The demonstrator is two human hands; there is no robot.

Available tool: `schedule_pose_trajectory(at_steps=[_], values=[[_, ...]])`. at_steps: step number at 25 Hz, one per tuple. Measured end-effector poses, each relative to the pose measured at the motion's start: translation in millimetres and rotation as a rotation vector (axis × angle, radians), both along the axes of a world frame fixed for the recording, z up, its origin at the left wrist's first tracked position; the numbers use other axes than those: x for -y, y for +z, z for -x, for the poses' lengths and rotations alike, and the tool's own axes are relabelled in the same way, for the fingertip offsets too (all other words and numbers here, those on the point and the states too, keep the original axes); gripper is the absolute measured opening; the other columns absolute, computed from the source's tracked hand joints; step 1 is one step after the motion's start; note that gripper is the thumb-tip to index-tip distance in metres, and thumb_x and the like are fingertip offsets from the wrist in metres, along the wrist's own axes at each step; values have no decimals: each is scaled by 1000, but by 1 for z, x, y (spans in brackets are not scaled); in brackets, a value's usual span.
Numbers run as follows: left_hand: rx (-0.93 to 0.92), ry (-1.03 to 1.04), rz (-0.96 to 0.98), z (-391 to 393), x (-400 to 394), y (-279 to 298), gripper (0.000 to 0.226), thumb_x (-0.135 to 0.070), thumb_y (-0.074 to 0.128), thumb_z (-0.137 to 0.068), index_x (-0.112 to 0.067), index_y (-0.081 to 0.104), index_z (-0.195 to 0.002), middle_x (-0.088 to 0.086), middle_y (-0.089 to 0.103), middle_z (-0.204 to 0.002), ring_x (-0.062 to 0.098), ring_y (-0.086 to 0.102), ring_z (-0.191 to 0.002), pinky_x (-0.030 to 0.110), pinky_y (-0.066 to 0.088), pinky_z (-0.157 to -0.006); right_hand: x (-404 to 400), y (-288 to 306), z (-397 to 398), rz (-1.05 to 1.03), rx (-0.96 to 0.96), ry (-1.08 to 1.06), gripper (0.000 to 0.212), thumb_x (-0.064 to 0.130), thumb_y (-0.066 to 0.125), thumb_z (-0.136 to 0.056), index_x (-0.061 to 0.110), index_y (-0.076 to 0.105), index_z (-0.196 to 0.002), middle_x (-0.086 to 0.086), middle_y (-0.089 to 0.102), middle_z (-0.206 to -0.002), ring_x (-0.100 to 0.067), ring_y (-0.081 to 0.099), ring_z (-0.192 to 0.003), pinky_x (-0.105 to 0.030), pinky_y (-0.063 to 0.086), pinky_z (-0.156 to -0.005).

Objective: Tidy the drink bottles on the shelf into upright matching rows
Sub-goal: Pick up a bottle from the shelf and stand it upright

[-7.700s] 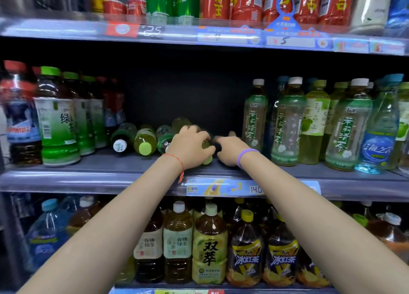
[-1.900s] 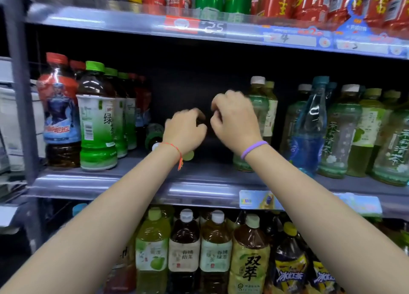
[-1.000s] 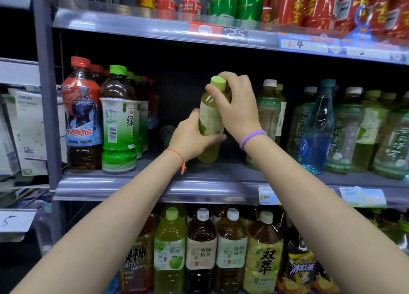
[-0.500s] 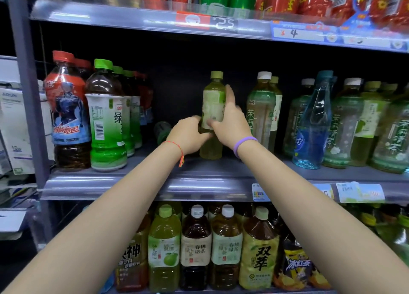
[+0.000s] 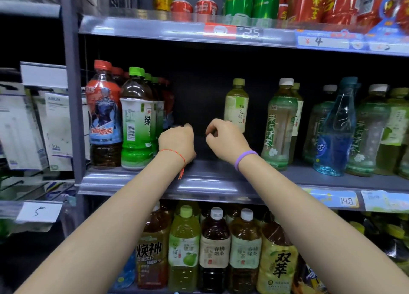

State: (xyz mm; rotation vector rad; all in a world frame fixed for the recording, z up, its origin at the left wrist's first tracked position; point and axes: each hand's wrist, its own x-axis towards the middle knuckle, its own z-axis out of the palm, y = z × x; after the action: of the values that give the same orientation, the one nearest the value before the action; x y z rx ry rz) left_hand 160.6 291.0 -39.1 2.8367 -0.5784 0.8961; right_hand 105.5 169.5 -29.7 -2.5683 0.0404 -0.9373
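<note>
While pale green bottle [image 5: 236, 104] stands upright on shelf [image 5: 212, 183], both hands' fingers loosely curled, grasping nothing visible

The left hand [image 5: 177, 142] reaches into the dark gap, its fingers [image 5: 188, 127] hiding whatever they touch (if anything), the right hand [image 5: 225, 138] covers the pale green bottle [image 5: 236, 103] at its base, and the top-shelf red bottles [image 5: 332, 1] are cut off above.
</note>
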Motion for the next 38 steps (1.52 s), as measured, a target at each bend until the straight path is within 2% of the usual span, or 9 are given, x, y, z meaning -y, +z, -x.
schedule_pose_trajectory(at_steps=[5, 8, 12, 15, 23, 28, 33, 35, 38], values=[[23, -128, 36, 10, -6, -5, 42, -20, 66, -81, -10, 48, -118, 17, 53, -117, 40, 62, -100, 38, 43, -69, -1, -5, 3, -13, -69, 65, 38, -2, 46, -88, 17, 62, -117, -4, 61, -109, -19, 58, -97, -24, 45, -80], [109, -263, 201, 19, -13, -1, 34, -20, 64, -79, -11, 51, -109, 14, 51, -109, 40, 61, -89, 39, 43, -67, -2, -8, 4, -42, -54, 84, 50, -5, 48, -87, 19, 56, -130, -4, 60, -123, -20, 57, -109, -24, 46, -88], [355, -497, 601, 27, -23, 14, 31, -24, 66, -77, -16, 62, -107, 3, 63, -102, 30, 63, -88, 39, 49, -72, -4, -7, 3, -104, -15, 137, 68, 19, 75, -83, 21, 41, -141, -2, 52, -133, -17, 52, -116, -23, 42, -91], [448, -601, 794, 34, -27, 28, 35, -30, 71, -80, -20, 62, -112, -7, 68, -98, 20, 64, -84, 34, 51, -72, -8, -8, 1, -284, 25, 180, 70, 39, 82, -76, 20, 46, -133, 4, 61, -123, -12, 57, -112, -29, 50, -93], [49, -723, 950, 17, -23, 30, 50, -41, 64, -89, -22, 49, -133, -5, 66, -112, 16, 62, -105, 36, 49, -93, -19, -4, 7, -212, 268, 125, 39, 47, 70, -82, 17, 54, -100, 8, 64, -85, -10, 62, -76, -40, 57, -68], [-227, -685, 929, 5, -16, 13, 66, -41, 69, -84, -24, 40, -140, -4, 64, -115, 16, 63, -104, 37, 51, -95, -21, -1, -3, -355, 209, 91, 44, 48, 69, -85, 11, 54, -103, 1, 66, -89, -16, 65, -78, -42, 57, -72], [-176, -665, 871, 6, -17, 7, 61, -35, 65, -90, -19, 36, -142, -2, 63, -118, 17, 61, -105, 30, 48, -91, -23, -11, -2, -273, 92, 106, 43, 35, 71, -83, 14, 46, -110, 0, 65, -96, -16, 66, -84, -35, 57, -71], [-147, -624, 866, 5, -14, 6, 62, -33, 62, -92, -16, 32, -143, 3, 62, -123, 23, 61, -108, 36, 49, -93, -20, -11, 5, -240, 32, 118, 37, 36, 69, -84, 16, 52, -110, 4, 64, -94, -10, 63, -82, -27, 55, -70], [-145, -554, 859, -3, -9, 5, 74, -30, 65, -89, -13, 23, -148, 9, 57, -133, 29, 57, -118, 44, 47, -99, -7, -9, 15, -273, 169, -30, 26, 29, 58, -88, 17, 57, -111, 1, 58, -103, -12, 57, -82, -31, 49, -73]])
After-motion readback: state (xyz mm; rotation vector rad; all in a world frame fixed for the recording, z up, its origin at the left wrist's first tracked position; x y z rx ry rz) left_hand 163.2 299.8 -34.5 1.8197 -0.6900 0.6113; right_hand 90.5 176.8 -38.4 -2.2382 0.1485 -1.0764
